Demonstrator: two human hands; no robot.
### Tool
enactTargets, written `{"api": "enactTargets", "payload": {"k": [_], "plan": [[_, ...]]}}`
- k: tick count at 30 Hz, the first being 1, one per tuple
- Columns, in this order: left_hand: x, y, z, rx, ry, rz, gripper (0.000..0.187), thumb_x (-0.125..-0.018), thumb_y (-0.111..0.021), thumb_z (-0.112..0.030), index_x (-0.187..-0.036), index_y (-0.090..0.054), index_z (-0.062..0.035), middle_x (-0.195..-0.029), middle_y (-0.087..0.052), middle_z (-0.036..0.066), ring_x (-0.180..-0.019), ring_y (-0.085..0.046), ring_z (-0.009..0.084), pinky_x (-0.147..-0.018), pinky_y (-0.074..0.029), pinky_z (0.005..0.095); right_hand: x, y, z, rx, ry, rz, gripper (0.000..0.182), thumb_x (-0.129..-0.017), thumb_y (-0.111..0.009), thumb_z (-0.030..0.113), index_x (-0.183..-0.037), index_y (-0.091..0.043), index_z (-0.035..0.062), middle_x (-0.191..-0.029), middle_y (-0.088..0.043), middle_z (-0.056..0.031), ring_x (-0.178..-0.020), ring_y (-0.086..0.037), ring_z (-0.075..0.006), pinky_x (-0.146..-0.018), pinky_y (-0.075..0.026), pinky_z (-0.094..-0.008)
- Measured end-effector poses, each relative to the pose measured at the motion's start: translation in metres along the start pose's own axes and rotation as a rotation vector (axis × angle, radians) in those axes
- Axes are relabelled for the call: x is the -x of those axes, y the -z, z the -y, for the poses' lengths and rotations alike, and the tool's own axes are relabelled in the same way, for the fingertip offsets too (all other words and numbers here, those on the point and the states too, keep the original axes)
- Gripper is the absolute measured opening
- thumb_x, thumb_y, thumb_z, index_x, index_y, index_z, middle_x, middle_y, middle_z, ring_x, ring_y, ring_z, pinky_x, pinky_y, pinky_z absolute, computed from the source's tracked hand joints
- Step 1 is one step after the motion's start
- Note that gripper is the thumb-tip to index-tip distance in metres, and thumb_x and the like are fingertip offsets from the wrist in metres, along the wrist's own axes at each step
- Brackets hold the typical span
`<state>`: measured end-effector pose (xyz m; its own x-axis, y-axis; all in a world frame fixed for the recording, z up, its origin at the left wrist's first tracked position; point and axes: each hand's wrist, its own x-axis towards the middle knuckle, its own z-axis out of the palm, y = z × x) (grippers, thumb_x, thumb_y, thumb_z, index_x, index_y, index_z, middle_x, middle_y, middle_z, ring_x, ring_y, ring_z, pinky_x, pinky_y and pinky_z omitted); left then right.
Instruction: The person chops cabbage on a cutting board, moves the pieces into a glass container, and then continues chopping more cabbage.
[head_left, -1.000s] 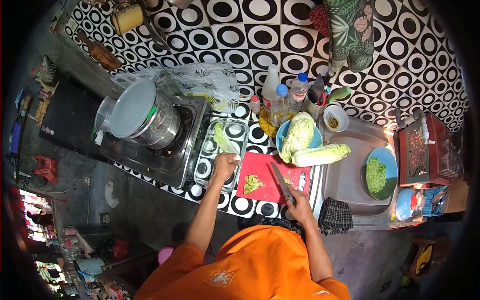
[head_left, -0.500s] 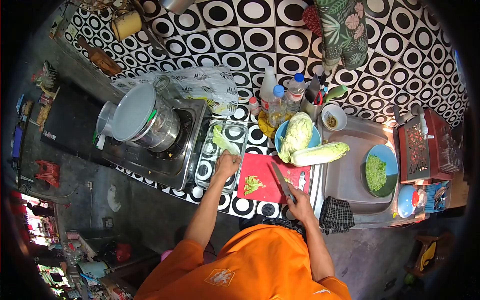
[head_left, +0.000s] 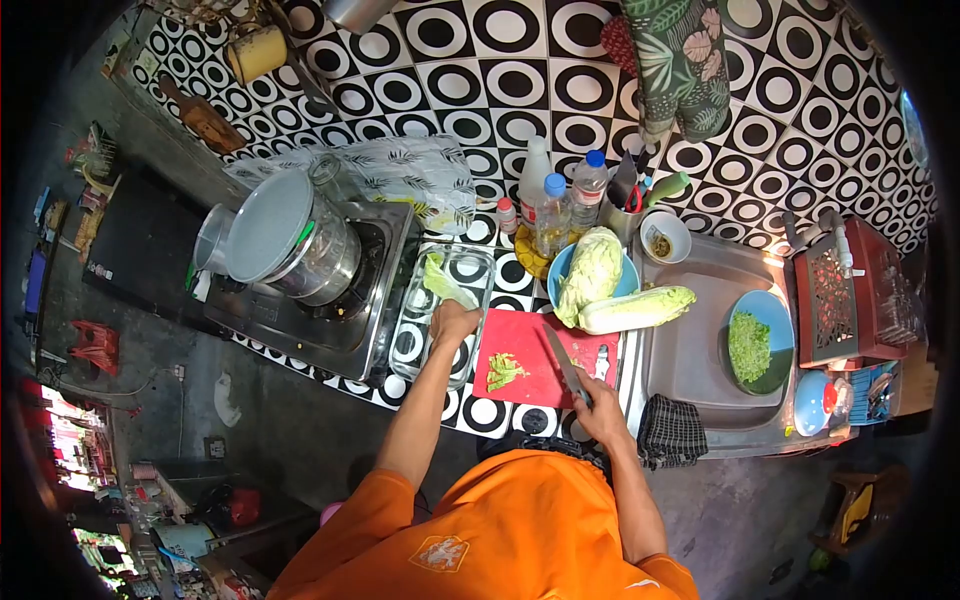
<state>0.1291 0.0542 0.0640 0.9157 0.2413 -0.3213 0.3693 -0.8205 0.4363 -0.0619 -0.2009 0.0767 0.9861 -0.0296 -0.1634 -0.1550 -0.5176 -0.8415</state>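
My left hand (head_left: 453,322) is over the right side of a clear glass dish (head_left: 400,368), closed on the lower end of a pale green napa cabbage leaf (head_left: 440,275). The leaf's tip points toward the back of the dish. In my right hand (head_left: 597,407) is a knife (head_left: 563,355), its blade slanting away over the red cutting board (head_left: 525,330). Cut strips of cabbage (head_left: 504,372) lie on the board's left part, with small bits near the blade. Behind the board, a napa cabbage (head_left: 590,275) and a second cabbage piece (head_left: 640,309) rest on a blue bowl (head_left: 629,276).
On the left, a large lidded pot (head_left: 325,270) stands on the stove (head_left: 290,325). Bottles (head_left: 552,225) and a utensil holder (head_left: 620,222) line the wall. At right, a blue bowl of shredded greens (head_left: 782,338) sits at the sink (head_left: 685,350); a dark cloth (head_left: 672,430) hangs at its front.
My left hand has turned slightly and shifted a little, still at the leaf in the dish. My right hand and the knife have stayed nearly still.
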Motion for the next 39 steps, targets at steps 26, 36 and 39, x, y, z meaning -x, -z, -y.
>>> {"api": "enactTargets", "payload": {"k": [26, 36, 39], "plan": [[0.057, 0.092, 0.02, 1.736, -0.072, -0.179, 0.01, -0.084, -0.059, -0.004, -0.078, -0.054, 0.0033, -0.09, -0.056, 0.011, -0.086, -0.064, 0.0281, -0.084, -0.056, 0.0346, -0.002, 0.005, 0.005, -0.027, -0.021, 0.028, 0.048, -0.081, -0.06, 0.005, -0.128, -0.052, -0.0027, -0.111, -0.061, -0.0283, -0.104, -0.059, -0.0395, -0.093, -0.045, -0.0387], [0.058, 0.088, 0.007, 1.71, -0.152, -0.181, 0.013, -0.083, -0.059, -0.002, -0.072, -0.053, -0.0007, -0.085, -0.059, 0.01, -0.086, -0.065, 0.0249, -0.086, -0.056, 0.0344, -0.002, 0.001, -0.002, -0.027, 0.039, -0.027, 0.05, -0.08, -0.059, 0.002, -0.13, -0.053, 0.0056, -0.095, -0.061, -0.0274, -0.092, -0.061, -0.0407, -0.084, -0.047, -0.0407], [0.054, 0.081, 0.011, 1.761, -0.134, -0.167, 0.014, -0.083, -0.06, -0.001, -0.072, -0.052, -0.0008, -0.086, -0.06, 0.012, -0.085, -0.065, 0.0255, -0.086, -0.056, 0.0339, -0.002, 0.001, 0.0, -0.03, 0.03, -0.012, 0.05, -0.081, -0.059, 0.003, -0.13, -0.053, 0.0068, -0.094, -0.061, -0.0272, -0.092, -0.062, -0.0405, -0.084, -0.047, -0.0405]]}}
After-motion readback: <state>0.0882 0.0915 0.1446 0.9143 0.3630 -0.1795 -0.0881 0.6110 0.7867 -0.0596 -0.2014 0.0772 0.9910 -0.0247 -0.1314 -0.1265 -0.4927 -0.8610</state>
